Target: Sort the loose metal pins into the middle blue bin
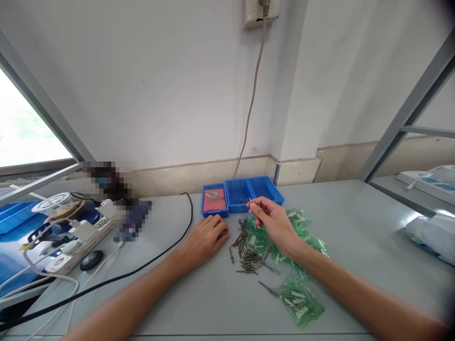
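Observation:
My left hand (205, 238) rests on the table, its fingers curled around a dark object (222, 233) that is mostly hidden. My right hand (269, 221) is raised over the green plastic bags, thumb and fingertips pinching a small thin metal part (250, 201). Just beyond it stands a blue bin (237, 207) with a few small metal parts inside. Several loose metal parts (250, 258) with thin shafts lie in a pile between my hands. A green bag (301, 303) holding pale pieces lies nearer to me, and a single metal part (268, 288) touches its left side.
A blue tray with a red sheet (214, 200) adjoins the bins on the left; another blue bin (266, 189) is on the right. A black cable (142, 270) crosses the left side, near power strips (76, 246) and a round black object (91, 260).

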The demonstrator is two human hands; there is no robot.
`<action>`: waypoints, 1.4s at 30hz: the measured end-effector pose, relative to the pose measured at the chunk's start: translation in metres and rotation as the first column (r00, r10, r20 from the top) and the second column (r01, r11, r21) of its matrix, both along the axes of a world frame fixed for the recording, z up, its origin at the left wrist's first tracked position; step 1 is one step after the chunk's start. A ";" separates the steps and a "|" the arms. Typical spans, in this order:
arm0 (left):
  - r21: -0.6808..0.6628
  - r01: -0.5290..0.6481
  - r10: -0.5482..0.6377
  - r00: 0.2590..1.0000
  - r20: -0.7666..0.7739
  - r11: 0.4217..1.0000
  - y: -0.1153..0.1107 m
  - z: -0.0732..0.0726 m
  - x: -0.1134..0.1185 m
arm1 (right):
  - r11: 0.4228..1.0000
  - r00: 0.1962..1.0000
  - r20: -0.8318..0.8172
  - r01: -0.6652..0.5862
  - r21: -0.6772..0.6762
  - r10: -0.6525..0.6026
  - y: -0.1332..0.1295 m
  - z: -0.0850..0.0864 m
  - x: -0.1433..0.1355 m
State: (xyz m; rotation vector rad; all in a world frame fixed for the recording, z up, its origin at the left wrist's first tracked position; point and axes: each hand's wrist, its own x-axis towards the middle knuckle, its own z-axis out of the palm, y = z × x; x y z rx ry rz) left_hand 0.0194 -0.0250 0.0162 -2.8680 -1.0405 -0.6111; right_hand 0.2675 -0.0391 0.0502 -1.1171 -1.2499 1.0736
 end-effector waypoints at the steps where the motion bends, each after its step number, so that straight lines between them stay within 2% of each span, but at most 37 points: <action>1: 0.014 -0.006 0.006 1.000 -0.010 1.000 0.000 0.000 0.000 | 1.000 1.000 0.001 0.000 -0.001 0.000 0.000 0.000 0.000; 5: 0.070 -0.036 0.039 0.998 -0.039 0.997 -0.001 0.000 0.000 | 0.999 0.999 -0.036 -0.028 -0.024 0.027 -0.001 0.001 0.001; 10: 0.111 -0.077 0.082 0.996 -0.038 0.991 -0.001 -0.003 0.000 | 0.989 0.968 -0.222 -0.135 -0.063 0.118 -0.001 0.000 0.002; 19: 0.092 -0.097 0.102 0.994 -0.049 0.991 0.000 -0.004 0.000 | 0.995 0.985 -0.161 -0.079 -0.064 0.068 -0.002 0.002 0.001; 26: 0.090 -0.115 0.120 0.991 -0.052 0.989 -0.001 -0.004 0.000 | 0.989 0.962 -0.249 -0.132 -0.073 0.110 -0.005 0.005 0.001; 32: 0.056 -0.105 0.107 0.994 -0.032 0.993 0.000 -0.003 0.001 | 0.983 0.959 -0.249 -0.161 -0.084 0.136 -0.004 0.002 0.001; 42: -0.089 -0.096 0.103 0.991 0.081 0.991 0.001 -0.002 0.002 | 0.976 0.949 -0.254 -0.209 -0.067 0.186 -0.003 0.002 0.002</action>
